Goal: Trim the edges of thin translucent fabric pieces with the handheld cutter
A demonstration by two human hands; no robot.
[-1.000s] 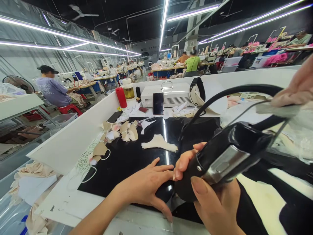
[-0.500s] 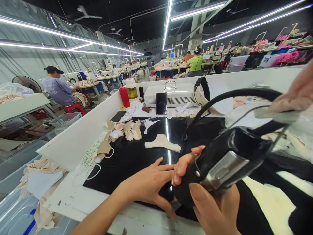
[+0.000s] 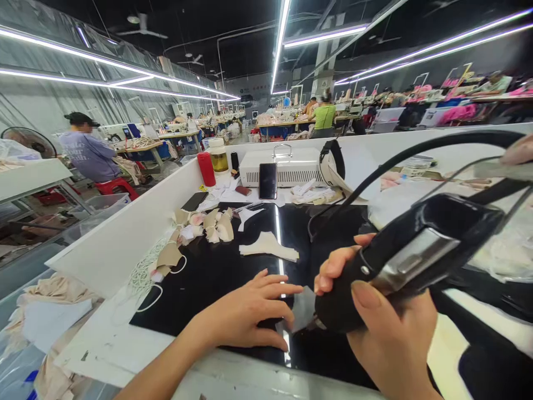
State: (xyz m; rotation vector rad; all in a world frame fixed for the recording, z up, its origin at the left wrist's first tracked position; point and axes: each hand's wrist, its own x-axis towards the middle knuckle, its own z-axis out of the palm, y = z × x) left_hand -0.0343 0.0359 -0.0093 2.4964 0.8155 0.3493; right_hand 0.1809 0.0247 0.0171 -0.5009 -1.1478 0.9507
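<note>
Head view: my right hand (image 3: 387,322) has its fingers wrapped around a thick black handheld tool (image 3: 410,261), thumb along the near side, while my left hand (image 3: 250,311) lies low over the glossy black surface (image 3: 195,278), fingers spread wide and gripping nothing that I can see. Between the two, by the small metal tip (image 3: 318,322), lies a thin translucent piece (image 3: 303,308); whether my left fingertips touch it or sit just beside it, I cannot tell. As I judge it, working well here means a firm, level grip, a clear sight of that tip, and my left fingers flat and out of its line, with the stiff black cable (image 3: 416,145) arching free so it does not drag. The tool's body is smooth and rounded, set with a bright metal plate (image 3: 416,264); the piece looks filmy and flimsy, likely to slide or curl. Farther back lies a matt cream cutout (image 3: 268,245), curved along its upper edge, and to the left a loose tangle of pale cord (image 3: 145,272).
</note>
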